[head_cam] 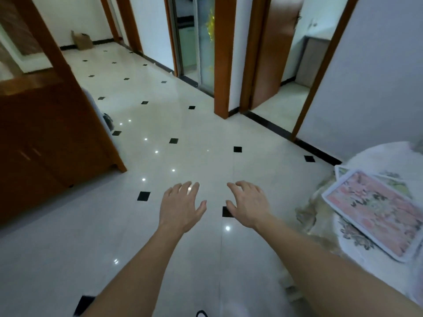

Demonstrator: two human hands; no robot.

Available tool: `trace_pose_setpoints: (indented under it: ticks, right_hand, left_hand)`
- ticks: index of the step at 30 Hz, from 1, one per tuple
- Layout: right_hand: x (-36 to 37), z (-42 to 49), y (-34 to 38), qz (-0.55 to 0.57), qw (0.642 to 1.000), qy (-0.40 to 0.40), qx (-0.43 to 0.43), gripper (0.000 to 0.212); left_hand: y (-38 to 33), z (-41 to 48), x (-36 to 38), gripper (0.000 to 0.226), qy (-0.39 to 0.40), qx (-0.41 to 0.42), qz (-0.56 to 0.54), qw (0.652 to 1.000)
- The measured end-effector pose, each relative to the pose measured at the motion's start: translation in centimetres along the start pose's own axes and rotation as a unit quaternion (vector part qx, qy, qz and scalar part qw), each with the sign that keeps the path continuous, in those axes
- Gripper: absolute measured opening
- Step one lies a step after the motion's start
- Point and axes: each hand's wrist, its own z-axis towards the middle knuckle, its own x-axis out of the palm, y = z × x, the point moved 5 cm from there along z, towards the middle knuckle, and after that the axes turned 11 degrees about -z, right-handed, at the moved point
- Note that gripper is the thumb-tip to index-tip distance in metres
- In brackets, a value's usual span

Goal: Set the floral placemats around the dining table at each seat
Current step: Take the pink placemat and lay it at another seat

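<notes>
The floor (206, 133) is big, white and shiny, with little black squares. On the left is a brown cabinet (45, 133) with its doors closed, so what is in it is hidden.

At the right edge is part of the table (377, 156), with a white cloth on it. A pink flower mat (375, 211) lies there on top of a second mat (341, 171) that peeks out at the far corner. They look like a pile, not yet spread out to the seats. I think most of the job is left, but only a bit of the table shows.

The left hand (180, 207) and right hand (249, 202) reach out over the floor, well apart from the mats. Their fingers are spread and hold nothing.

A small brown box (82, 40) sits far off by the wall. I cannot see inside it.
</notes>
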Motion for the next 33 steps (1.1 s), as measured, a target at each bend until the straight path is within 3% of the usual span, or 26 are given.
trace_pose_setpoints:
  ticks: [6,15,27,33]
  right_hand:
    - [0.2,1.5,-7.0,-0.010,0.992,0.015,0.125,0.056]
    - [2.5,1.4,-20.1,-0.005,0.956,0.020,0.292,0.055]
    - [9.1,1.3,-37.1,0.085,0.864,0.038,0.495,0.050]
    - [10.1,-3.6,-41.8,0.090,0.807,0.047,0.581,0.048]
  left_hand:
    - [-4.0,8.4,2.3,0.066,0.032,0.108,-0.041,0.993]
    - [-16.2,18.8,7.6,0.063,0.082,0.270,-0.048,0.958]
    - [-33.9,31.1,17.2,0.062,0.170,0.408,-0.029,0.897]
    - [-42.1,32.0,20.7,0.059,0.201,0.470,-0.069,0.857]
